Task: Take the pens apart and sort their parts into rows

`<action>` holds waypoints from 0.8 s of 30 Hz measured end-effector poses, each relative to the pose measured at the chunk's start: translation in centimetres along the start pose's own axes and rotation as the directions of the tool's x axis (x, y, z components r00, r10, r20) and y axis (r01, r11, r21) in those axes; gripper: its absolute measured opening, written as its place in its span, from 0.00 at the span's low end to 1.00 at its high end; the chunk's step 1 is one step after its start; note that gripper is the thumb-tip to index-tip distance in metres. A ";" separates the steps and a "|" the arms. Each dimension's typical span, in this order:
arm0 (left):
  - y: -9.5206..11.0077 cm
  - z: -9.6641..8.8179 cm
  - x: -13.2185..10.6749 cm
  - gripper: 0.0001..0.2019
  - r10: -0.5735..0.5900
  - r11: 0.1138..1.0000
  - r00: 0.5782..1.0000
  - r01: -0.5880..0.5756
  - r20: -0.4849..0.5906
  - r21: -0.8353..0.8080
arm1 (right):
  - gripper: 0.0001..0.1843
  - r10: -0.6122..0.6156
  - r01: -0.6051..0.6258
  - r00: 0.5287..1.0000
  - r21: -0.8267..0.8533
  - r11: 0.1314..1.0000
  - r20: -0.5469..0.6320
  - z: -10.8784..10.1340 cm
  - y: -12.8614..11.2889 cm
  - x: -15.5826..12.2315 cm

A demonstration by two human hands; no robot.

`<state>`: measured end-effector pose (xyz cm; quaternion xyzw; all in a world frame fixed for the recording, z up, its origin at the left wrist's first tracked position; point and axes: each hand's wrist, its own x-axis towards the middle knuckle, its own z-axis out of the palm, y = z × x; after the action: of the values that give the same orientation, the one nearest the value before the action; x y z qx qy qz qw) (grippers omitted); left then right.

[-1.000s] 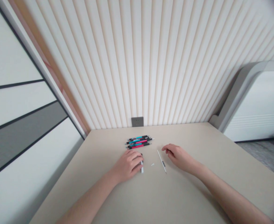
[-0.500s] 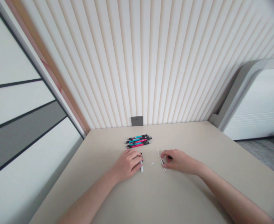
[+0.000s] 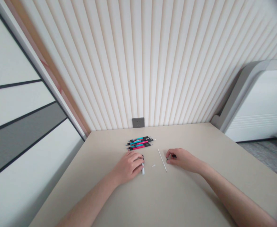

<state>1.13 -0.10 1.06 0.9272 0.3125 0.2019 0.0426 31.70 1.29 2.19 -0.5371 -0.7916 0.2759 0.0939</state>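
grip of the right hand [image 3: 181,160] pinches a small dark piece [image 3: 174,156]; left hand [image 3: 128,167] closes on a white tube [image 3: 143,169]; print on the pens [image 3: 139,143] is too small to read.

Item 1: right hand [image 3: 182,160]. Changed position: now lies to the right of the thin white tube [image 3: 162,160], near it but not touching, where 0.5 s earlier it lay across the tube. Changed grip: fingers [image 3: 169,156] were loosely curled with nothing visible in them 1 s earlier; they now pinch a small black piece [image 3: 174,156], which shows just past the fingertips.

Item 2: thin white tube. Changed appearance: the dark band seen on its lower half 1 s earlier no longer shows. The tube now reads plain white along its whole length.
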 end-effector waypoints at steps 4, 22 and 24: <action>0.0 -0.1 0.0 0.08 -0.003 1.000 1.000 0.003 -0.003 0.002 | 0.12 0.003 -0.004 1.000 0.017 1.000 0.003 -0.3 0.8 0.2; -1.9 0.7 -0.4 0.17 -0.221 0.963 0.957 0.244 -0.189 0.110 | 0.20 -0.008 0.001 0.993 -0.058 0.998 -0.121 -2.0 3.7 0.5; -2.5 1.1 -0.6 0.18 -0.245 0.954 0.947 0.274 -0.209 0.125 | 0.20 -0.037 0.029 0.993 -0.080 0.996 -0.109 -1.9 3.4 0.5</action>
<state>-0.25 1.62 -0.67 0.8547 0.4492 0.2582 -0.0321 35.05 3.26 1.88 -0.5417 -0.8042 0.2127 0.1210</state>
